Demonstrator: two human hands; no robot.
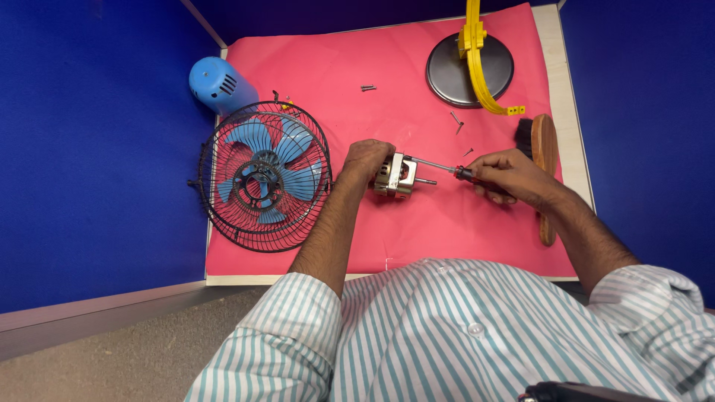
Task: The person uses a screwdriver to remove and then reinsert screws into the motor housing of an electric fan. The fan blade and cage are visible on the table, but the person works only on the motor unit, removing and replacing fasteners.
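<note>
Fingers of our left hand (366,158) clamp the fan motor (395,176) at frame centre; our right hand (506,176) grips the screwdriver (447,169), whose tip could slip, scattering loose screws (456,121).

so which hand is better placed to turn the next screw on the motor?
Right, probably. The right hand holds the screwdriver, whose tip sits at the motor. The left hand grips the motor on the pink sheet, steadying it.
</note>
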